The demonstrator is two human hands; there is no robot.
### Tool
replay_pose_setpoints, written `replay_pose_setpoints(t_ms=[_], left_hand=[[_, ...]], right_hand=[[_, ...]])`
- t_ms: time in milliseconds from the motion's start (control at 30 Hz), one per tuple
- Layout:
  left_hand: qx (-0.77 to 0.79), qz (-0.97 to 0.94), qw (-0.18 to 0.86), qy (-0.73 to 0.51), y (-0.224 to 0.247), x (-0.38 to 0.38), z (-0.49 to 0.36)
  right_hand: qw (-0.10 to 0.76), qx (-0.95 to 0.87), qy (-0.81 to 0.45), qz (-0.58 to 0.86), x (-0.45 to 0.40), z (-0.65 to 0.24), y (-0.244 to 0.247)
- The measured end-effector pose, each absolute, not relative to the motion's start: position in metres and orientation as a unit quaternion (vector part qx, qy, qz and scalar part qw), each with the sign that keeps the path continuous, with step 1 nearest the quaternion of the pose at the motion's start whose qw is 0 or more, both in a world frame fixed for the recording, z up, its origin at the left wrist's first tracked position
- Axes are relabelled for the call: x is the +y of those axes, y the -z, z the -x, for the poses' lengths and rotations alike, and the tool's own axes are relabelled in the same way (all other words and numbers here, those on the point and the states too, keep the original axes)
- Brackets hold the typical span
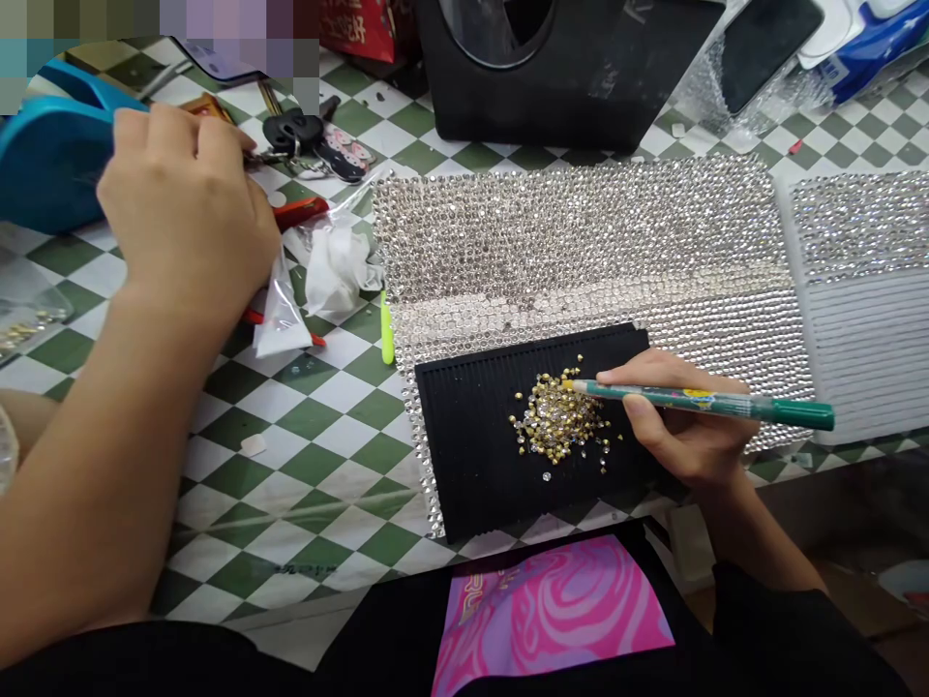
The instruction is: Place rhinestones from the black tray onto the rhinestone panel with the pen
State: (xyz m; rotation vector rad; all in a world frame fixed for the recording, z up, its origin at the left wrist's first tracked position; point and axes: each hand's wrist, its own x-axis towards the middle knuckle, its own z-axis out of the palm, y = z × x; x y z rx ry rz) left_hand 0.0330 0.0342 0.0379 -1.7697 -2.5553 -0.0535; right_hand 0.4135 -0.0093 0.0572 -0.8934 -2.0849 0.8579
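My right hand (689,426) is closed around a green pen-shaped stick (674,398) with a yellowish tip. That tip is at a pile of small gold-backed rhinestones (558,421), heaped on a black ridged tray (471,465). Under the tray lies a wide sheet of silvery rhinestones (581,223), with a paler band across it. Away to the left, my left hand (189,184) is raised beside a blue object (50,155), its fingers curled; their tips, and anything between them, are hidden. Red-handled scissors (301,211) and a small clear bag (283,315) lie close to its wrist.
Keys (294,131) and crumpled white tissue (338,266) lie behind the scissors. A large black box (552,97) stands at the back. To the right is a white ridged panel (871,358), part-covered in stones. The tablecloth (305,416) is green-and-white checked.
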Motion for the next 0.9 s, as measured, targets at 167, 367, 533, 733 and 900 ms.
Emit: replay_pose_setpoints(t_ms=[167, 367, 533, 733, 900], left_hand=[[-0.820, 0.572, 0.020, 0.026, -0.038, 0.035, -0.033], [-0.817, 0.576, 0.032, 0.023, -0.036, 0.036, -0.033], [-0.818, 0.573, 0.027, 0.043, -0.033, 0.036, -0.030], [-0.819, 0.573, 0.033, 0.015, -0.037, 0.037, -0.034], [-0.824, 0.566, 0.026, 0.023, -0.037, 0.037, -0.035]], right_hand=[[0.330, -0.819, -0.335, 0.328, -0.008, -0.412, -0.058], [0.329, -0.816, -0.339, 0.333, -0.009, -0.412, -0.057], [0.337, -0.808, -0.345, 0.339, -0.010, -0.414, -0.057], [0.420, -0.738, -0.320, 0.420, -0.009, -0.416, -0.056], [0.590, -0.644, -0.232, 0.428, 0.023, -0.439, -0.059]])
